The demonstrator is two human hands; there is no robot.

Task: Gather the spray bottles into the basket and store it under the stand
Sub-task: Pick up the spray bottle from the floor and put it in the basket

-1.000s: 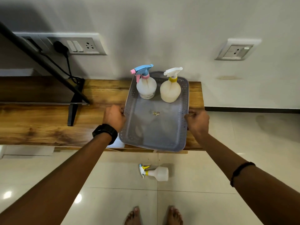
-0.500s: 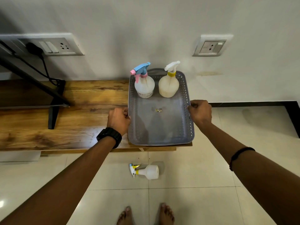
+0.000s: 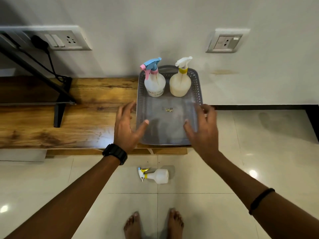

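A grey perforated basket [image 3: 198, 94] rests on the right end of the wooden stand [image 3: 86, 118]. Two spray bottles stand upright at its far end: one with a blue and pink trigger [image 3: 154, 83], one with a white trigger and yellow collar [image 3: 180, 81]. A third small white spray bottle [image 3: 156, 175] lies on its side on the floor below the stand. My left hand [image 3: 127, 128] hovers open at the basket's left side, thumb over its floor. My right hand [image 3: 202, 128] is open over the basket's right rim. Neither hand grips anything.
Black metal legs of a frame [image 3: 58, 107] stand on the stand's left part, with a cable plugged into the wall switch panel [image 3: 57, 40]. A second wall socket [image 3: 226, 42] is at the right. My bare feet [image 3: 153, 225] stand on the tiled floor.
Both hands have let go of the basket's sides and opened, and they now hover just off it. The basket sits on the stand's right end, further right than a second ago.
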